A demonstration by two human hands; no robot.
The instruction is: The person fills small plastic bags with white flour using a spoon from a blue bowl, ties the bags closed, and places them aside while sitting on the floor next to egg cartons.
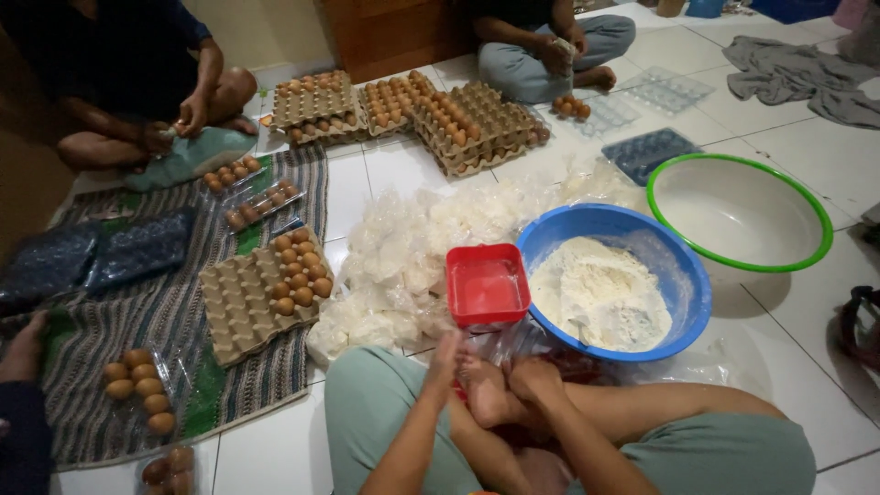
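- Plastic bag (pixel 513 348), clear and crinkled, lies on the white tiled floor (pixel 807 165) just in front of the person's crossed legs, between the feet and the blue bowl.
- The person's left hand (pixel 446 356) reaches down to the near edge of that bag, fingers drawn together; whether it pinches the plastic cannot be told.
- The right hand (pixel 534 378) is curled low beside a bare foot (pixel 486 394), touching the same plastic; its grip is hidden.
- A blue bowl (pixel 683 275) holding a mound of white flour (pixel 600 293) sits on the floor just beyond the bag.
- A red square container (pixel 487 285) stands touching the blue bowl's left side.
- A heap of small clear packets of white powder (pixel 403 257) spreads over the floor left of and behind the red container.
- A white basin with a green rim (pixel 739 211) sits to the right, behind the blue bowl, near it.
- A cardboard egg tray (pixel 243 307) partly filled with brown eggs (pixel 298 270) lies on a striped mat (pixel 137 321) at the left.
- Clear plastic egg packs (pixel 137 390) with brown eggs lie at the mat's near edge.
- Stacked egg trays (pixel 458 124) full of eggs sit at the far side of the floor.
- Two other people sit at the far side: one at the far left (pixel 137 82) with hands together, one in the far middle (pixel 541 46) holding something pale.
- Another person's hand (pixel 23 348) shows at the left edge.
- Grey cloth (pixel 797 73) lies at the far right.
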